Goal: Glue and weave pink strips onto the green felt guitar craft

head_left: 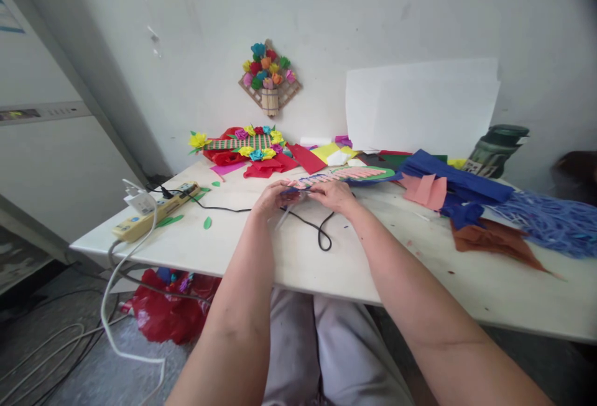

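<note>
Both my hands meet at the middle of the white table (289,257). My left hand (275,198) and my right hand (333,194) are closed with pinching fingers on a small pink paper piece (301,189) between them. Just behind lies a paper craft (347,175) with pink strips on green and blue card. A thin clear stick (283,218) slants down below my left hand. A black cable (321,235) loops on the table under my wrists.
A yellow power strip (156,210) with plugs sits at the table's left edge. Paper flowers (242,145) and coloured sheets lie at the back. Blue, pink and brown paper (459,191) is piled right, beside a dark bottle (497,148). A red bag (170,309) lies under the table.
</note>
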Demonstrator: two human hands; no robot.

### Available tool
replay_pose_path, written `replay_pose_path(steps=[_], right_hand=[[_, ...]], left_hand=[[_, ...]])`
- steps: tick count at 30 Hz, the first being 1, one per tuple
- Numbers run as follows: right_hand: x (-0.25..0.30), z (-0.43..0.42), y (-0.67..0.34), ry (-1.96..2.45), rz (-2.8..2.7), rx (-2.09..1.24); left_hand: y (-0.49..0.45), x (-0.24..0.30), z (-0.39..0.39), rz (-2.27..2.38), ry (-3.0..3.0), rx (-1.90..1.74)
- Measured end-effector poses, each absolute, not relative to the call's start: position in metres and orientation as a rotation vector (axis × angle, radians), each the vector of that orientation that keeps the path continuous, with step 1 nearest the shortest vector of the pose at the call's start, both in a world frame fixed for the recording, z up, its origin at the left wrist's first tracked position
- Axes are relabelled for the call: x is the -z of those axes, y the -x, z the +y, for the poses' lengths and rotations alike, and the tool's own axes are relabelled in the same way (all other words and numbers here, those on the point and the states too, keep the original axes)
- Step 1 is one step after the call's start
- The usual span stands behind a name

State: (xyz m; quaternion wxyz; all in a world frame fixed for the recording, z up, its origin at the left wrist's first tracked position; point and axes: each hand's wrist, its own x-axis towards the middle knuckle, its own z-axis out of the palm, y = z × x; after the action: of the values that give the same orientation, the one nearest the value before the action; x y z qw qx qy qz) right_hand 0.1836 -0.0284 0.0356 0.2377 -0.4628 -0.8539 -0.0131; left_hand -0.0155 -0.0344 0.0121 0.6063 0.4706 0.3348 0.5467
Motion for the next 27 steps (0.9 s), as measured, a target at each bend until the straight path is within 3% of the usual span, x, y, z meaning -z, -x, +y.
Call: replay_pose_path(steps=[27], right_hand=[[-0.039,-0.037,-0.166,1.448,-2.236,0.048]], left_hand=[[0.010,-0.014,-0.034,0.785,-1.033,-1.311]])
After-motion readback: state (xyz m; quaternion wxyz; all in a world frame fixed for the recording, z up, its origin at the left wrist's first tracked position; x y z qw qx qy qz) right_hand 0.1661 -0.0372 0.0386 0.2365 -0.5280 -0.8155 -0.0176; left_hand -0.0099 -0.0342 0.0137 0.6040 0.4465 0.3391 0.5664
